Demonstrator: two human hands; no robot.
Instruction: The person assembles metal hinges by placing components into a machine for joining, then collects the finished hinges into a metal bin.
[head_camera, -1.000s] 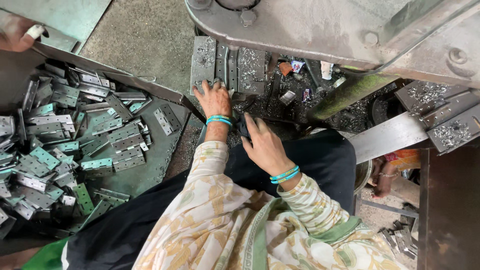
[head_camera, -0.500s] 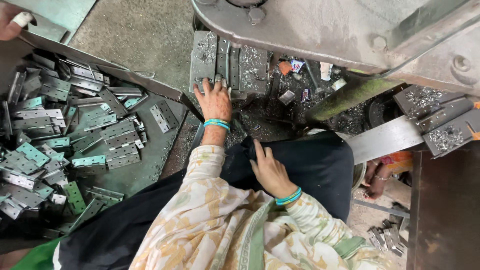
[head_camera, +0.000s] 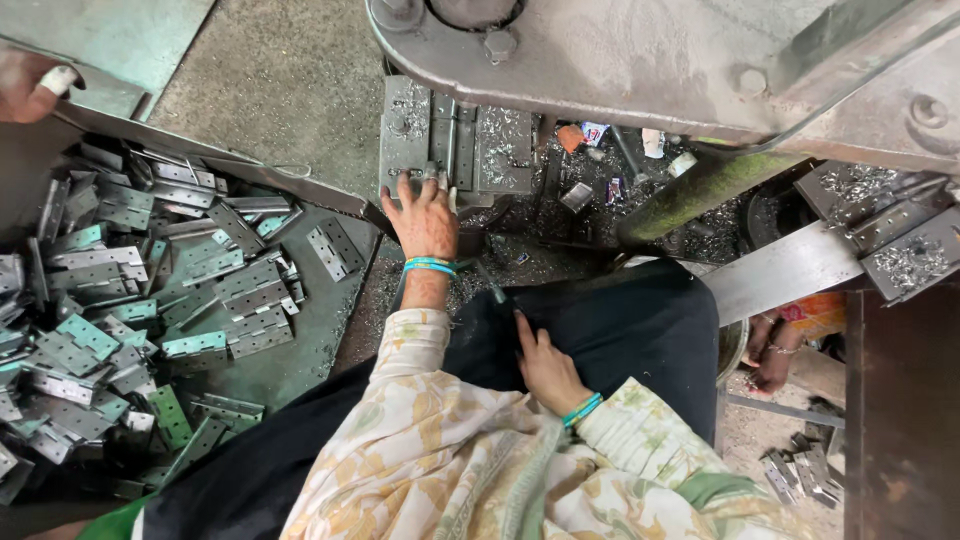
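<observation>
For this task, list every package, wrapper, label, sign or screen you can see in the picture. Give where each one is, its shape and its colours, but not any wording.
Small crumpled wrapper: on the machine bed under the grey frame, white with blue and red.
Orange scrap: just left of that wrapper, small, crumpled.
White scrap: to its right, small and upright.
No signs or screens show.

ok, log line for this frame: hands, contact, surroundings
left hand: fingertips on press die block | right hand: resting on lap, empty | hinge pile: left tray
</observation>
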